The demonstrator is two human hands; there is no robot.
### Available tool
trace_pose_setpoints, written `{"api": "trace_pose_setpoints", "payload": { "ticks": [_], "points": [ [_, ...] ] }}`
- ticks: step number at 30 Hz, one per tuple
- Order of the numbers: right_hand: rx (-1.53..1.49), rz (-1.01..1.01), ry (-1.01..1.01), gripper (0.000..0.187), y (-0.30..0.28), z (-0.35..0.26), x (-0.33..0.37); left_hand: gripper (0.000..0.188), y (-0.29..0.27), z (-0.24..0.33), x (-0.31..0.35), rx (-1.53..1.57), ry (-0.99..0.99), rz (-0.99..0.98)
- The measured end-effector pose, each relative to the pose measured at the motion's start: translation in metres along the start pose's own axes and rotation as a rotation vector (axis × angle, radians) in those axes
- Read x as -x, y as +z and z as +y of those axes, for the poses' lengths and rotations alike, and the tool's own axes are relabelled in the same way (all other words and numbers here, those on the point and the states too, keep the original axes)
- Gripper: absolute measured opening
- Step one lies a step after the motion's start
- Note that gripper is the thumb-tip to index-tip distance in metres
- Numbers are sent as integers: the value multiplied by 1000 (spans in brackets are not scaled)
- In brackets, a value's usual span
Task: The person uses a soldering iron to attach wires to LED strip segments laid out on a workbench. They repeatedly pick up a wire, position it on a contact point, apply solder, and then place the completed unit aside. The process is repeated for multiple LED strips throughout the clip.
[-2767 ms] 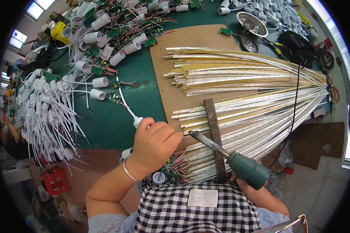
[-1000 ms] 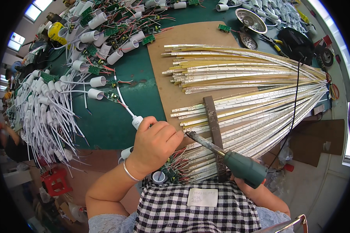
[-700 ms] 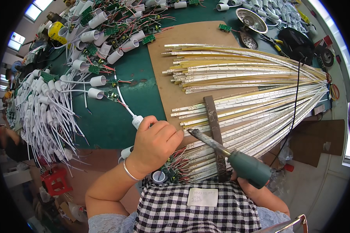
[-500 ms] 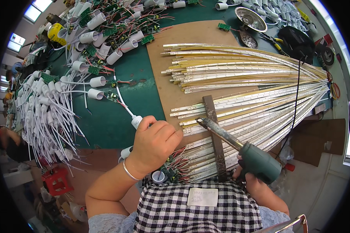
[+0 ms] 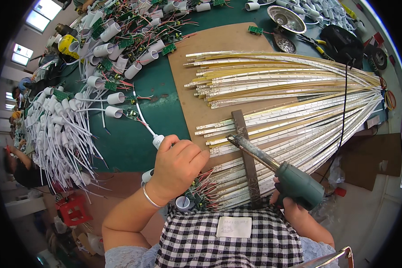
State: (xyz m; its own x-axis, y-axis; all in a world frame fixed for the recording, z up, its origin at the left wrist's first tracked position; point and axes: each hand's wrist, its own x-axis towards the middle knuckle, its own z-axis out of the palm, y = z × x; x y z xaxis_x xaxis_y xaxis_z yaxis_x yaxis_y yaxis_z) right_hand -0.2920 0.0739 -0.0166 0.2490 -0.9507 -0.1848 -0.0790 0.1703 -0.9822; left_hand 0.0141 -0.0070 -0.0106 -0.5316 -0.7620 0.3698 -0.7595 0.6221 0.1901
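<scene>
My left hand (image 5: 177, 170) is closed, fingertips curled down, round a white plastic sleeve (image 5: 157, 141) with a white cord at its upper end; the pinch itself is hidden under the fingers. In my right hand (image 5: 295, 218) is a green-bodied soldering gun (image 5: 300, 185). Its dark, crusted tip (image 5: 235, 140) points up-left, above the LED strips (image 5: 259, 82) and close to the dark bar (image 5: 247, 163) that lies across them. Just right of my left hand are strip ends, and red and white wires with green circuit boards (image 5: 200, 192) sit below it.
White tubes with boards and wires (image 5: 120, 44) are heaped at the far left, and corded ones (image 5: 60, 120) hang over the left edge. A brown board (image 5: 228, 35) lies under the strips. Beyond stand a metal bowl (image 5: 286, 20) and pliers (image 5: 317, 47). A black cable (image 5: 344, 107) crosses the strips.
The whole view has shifted slightly, with the left-hand heap appearing a little further right. Both hands keep their holds, and the soldering gun stays nearly in place over the strips.
</scene>
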Motion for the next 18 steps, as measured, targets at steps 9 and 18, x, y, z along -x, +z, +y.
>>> {"api": "trace_pose_setpoints", "payload": {
  "ticks": [9, 18],
  "points": [
    [-23, -13, -59, 59, -3, 5, -1, 18, 0, 1, 0, 1, -1, -7],
    [-13, -58, -29, 56, -6, 5, 1, 25, -9, 3, -5, 41, -101, -118]
  ]
}}
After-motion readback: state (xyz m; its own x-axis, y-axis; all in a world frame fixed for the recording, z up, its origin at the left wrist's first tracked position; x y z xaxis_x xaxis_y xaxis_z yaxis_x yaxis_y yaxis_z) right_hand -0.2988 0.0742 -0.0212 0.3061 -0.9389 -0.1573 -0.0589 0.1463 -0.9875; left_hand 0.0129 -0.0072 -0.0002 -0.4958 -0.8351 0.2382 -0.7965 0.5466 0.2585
